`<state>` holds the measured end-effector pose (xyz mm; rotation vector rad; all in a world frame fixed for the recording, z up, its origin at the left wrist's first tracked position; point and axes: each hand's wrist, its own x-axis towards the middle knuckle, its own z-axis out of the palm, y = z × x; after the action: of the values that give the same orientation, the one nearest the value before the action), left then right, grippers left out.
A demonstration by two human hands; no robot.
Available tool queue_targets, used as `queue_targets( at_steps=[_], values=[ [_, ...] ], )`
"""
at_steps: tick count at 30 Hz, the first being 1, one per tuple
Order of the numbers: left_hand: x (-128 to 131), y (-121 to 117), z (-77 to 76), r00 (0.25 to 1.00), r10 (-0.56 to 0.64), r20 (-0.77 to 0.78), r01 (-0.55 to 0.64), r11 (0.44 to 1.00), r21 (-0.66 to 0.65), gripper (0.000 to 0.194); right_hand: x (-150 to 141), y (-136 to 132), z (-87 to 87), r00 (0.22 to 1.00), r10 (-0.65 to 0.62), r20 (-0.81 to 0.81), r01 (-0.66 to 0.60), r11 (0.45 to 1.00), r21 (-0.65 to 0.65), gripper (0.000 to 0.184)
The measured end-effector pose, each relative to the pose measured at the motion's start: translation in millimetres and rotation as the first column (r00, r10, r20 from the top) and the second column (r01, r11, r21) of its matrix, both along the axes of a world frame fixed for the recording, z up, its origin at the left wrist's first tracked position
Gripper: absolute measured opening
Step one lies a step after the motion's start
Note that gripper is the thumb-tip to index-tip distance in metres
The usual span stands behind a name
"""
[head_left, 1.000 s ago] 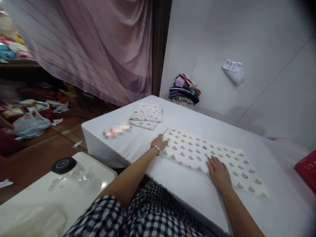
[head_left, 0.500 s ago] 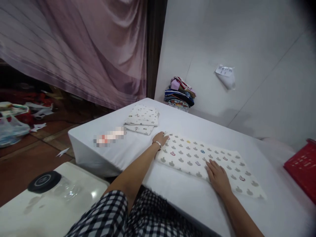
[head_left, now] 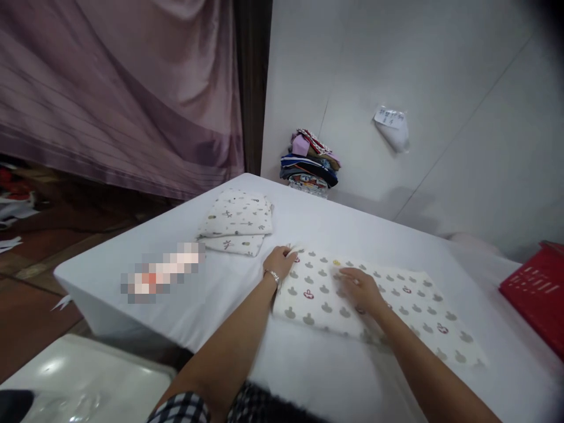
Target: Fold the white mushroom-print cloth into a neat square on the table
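While left hand (head_left: 281, 262) touches printed cloth (head_left: 412, 296), pinch unclear, right hand (head_left: 363, 289) over it, spread.

The only writing that shows is on a white paper label (head_left: 389, 117), at the top of a pale, cone-like plastic pouch (head_left: 397, 140) fixed to the light grey wall (head_left: 335, 70). It appears handwritten in dark strokes that look like Chinese characters, set in two lines: a longer row above and a shorter one beneath it. The strokes are too small and soft to be read with certainty, so their wording cannot be given. Toward the left end of the white tabletop (head_left: 99, 276), a pixelated patch (head_left: 163, 273) hides whatever marking may lie under it.
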<state>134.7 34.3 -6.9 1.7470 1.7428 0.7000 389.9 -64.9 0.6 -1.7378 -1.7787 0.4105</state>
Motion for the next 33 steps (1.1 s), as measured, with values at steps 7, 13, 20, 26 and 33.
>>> queue_targets(
  at_steps=[7,13,20,26,33],
  values=[
    [-1.6,0.8,-4.8,0.999,-0.036,-0.011,0.036,0.998,0.047,0.023,-70.0,94.2,3.4,0.982,0.173,0.074,-0.179,0.98,0.082,0.02],
    [-0.6,0.2,-5.3,1.0,-0.018,0.01,0.017,0.999,0.052,0.017,-88.4,116.6,-8.7,0.966,0.211,0.151,-0.228,0.967,0.11,0.014],
    [-0.4,-0.8,-3.6,1.0,-0.021,0.015,0.021,0.999,0.039,0.017,-87.7,117.1,-13.3,0.959,0.24,0.15,-0.262,0.952,0.158,0.008],
    [0.4,-1.7,-1.3,1.0,-0.007,0.016,0.006,1.0,0.027,0.017,-87.4,117.3,-16.5,0.959,0.259,0.116,-0.279,0.937,0.209,0.009],
    [0.9,-1.1,-1.8,1.0,-0.008,-0.003,0.008,0.999,0.034,0.019,-88.2,113.8,-11.9,0.946,0.273,0.174,-0.31,0.921,0.238,0.01]
  ],
)
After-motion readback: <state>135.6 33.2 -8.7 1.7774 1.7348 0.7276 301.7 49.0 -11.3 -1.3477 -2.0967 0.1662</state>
